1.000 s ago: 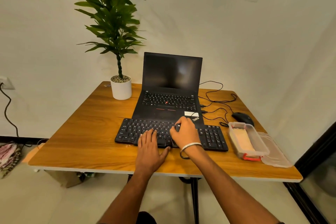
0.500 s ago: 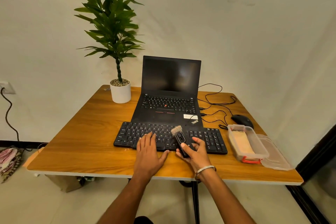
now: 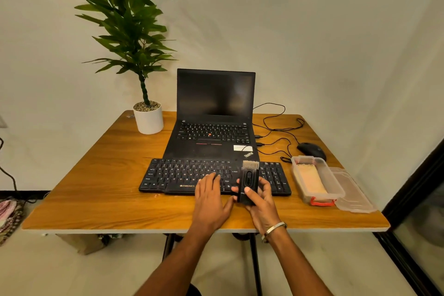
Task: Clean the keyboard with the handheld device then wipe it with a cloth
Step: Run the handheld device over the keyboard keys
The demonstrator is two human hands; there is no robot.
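Right hand (image 3: pixel 260 196) has lifted the handheld device (image 3: pixel 249 184) off the keyboard (image 3: pixel 182 173), now gripped brush-up; left hand (image 3: pixel 211 196) stays flat on the keys. We judge brushing paused; cloth (image 3: pixel 311 180) waits boxed.

We hold a black handheld device (image 3: pixel 248 184) upright in our right hand (image 3: pixel 260 202), its pale bristles topmost, above the right part of the black keyboard (image 3: pixel 182 175). Our left hand (image 3: pixel 211 196) lies flat, fingertips on the keys near the surface's (image 3: pixel 96 199) front edge. Behind the keyboard stands an open laptop (image 3: pixel 215 113); a potted plant (image 3: pixel 147 118) occupies the back left corner. Toward the right edge sit a clear container (image 3: pixel 317 181), its lid (image 3: pixel 353 196) and a mouse (image 3: pixel 311 149).
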